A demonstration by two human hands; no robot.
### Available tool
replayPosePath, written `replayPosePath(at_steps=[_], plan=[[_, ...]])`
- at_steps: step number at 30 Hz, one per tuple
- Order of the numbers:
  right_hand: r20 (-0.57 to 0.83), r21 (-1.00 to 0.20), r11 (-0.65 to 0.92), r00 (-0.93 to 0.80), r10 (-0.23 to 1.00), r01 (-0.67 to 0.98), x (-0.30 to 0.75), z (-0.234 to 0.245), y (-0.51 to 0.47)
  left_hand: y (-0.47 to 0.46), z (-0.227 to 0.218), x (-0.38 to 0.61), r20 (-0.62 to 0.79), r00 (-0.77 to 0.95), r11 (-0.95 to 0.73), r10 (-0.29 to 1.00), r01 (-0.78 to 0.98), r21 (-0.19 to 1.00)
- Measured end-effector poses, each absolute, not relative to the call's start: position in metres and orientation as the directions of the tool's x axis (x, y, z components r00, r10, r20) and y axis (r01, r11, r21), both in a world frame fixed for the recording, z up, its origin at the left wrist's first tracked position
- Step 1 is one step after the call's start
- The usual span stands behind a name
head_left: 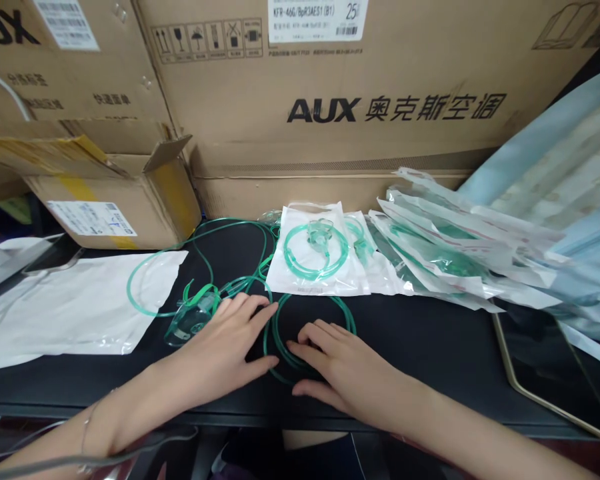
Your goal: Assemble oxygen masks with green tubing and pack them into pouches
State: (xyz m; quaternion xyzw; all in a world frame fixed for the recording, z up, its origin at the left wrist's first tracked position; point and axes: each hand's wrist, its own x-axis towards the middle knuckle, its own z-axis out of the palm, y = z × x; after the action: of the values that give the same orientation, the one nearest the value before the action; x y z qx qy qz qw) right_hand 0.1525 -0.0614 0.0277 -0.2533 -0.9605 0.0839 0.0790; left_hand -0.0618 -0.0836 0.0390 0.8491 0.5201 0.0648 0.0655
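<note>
A loose loop of green oxygen tubing lies coiled on the black tabletop between my hands. My left hand reaches over the tubing's left side, thumb spread away from the fingers. Beside its fingers is a clear green oxygen mask with a bright green strap, and more tubing tangles behind. My right hand lies over the coil's near right part, fingers bent and thumb apart. What its fingertips touch underneath is partly hidden. Just beyond the coil sits a sealed white pouch with a mask and coiled tubing inside.
Packed mask pouches are piled at the right, near a phone. White wrappers lie at the left. An opened cardboard box stands behind them, and large AUX cartons form the back wall.
</note>
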Motion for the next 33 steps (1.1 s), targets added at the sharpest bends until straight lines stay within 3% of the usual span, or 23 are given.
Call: replayPosePath(at_steps=[4, 6, 9, 12, 16, 20, 22, 25, 29, 33], plan=[[0.133, -0.199, 0.865, -0.862, 0.489, 0.460, 0.153, 0.023, -0.063, -0.088, 0.045, -0.095, 0.216, 0.290, -0.286, 0.932, 0.957, -0.049], [0.127, -0.166, 0.883, -0.878, 0.461, 0.440, 0.154, 0.025, -0.063, -0.089, 0.044, -0.110, 0.194, 0.202, -0.173, 0.960, 0.972, -0.156], [0.098, -0.106, 0.911, -0.908, 0.408, 0.398, 0.154, 0.027, -0.063, -0.087, 0.042, -0.121, 0.061, 0.183, -0.167, 0.981, 0.965, -0.203], [0.075, -0.058, 0.941, -0.939, 0.336, 0.333, 0.156, 0.030, -0.062, -0.083, 0.044, -0.125, 0.009, 0.201, -0.197, 0.979, 0.965, -0.174], [0.074, -0.091, 0.952, -0.951, 0.300, 0.293, 0.162, 0.033, -0.060, -0.075, 0.057, -0.132, 0.140, 0.280, -0.258, 0.950, 0.954, -0.155], [0.114, -0.155, 0.938, -0.938, 0.328, 0.310, 0.167, 0.032, -0.059, -0.063, 0.082, -0.128, 0.463, 0.380, -0.377, 0.801, 0.920, -0.104], [0.134, -0.156, 0.935, -0.931, 0.339, 0.318, 0.168, 0.031, -0.060, -0.056, 0.091, -0.119, 0.649, 0.296, -0.381, 0.701, 0.924, -0.010], [0.153, -0.139, 0.937, -0.928, 0.341, 0.321, 0.168, 0.028, -0.059, -0.045, 0.083, -0.106, 0.786, 0.135, -0.383, 0.603, 0.914, 0.137], [0.158, -0.109, 0.953, -0.941, 0.298, 0.284, 0.168, 0.027, -0.056, -0.040, 0.046, -0.096, 0.690, 0.168, -0.436, 0.704, 0.869, 0.233], [0.149, -0.095, 0.978, -0.968, 0.201, 0.188, 0.170, 0.028, -0.051, -0.050, 0.030, -0.103, 0.461, 0.285, -0.453, 0.840, 0.837, 0.308]])
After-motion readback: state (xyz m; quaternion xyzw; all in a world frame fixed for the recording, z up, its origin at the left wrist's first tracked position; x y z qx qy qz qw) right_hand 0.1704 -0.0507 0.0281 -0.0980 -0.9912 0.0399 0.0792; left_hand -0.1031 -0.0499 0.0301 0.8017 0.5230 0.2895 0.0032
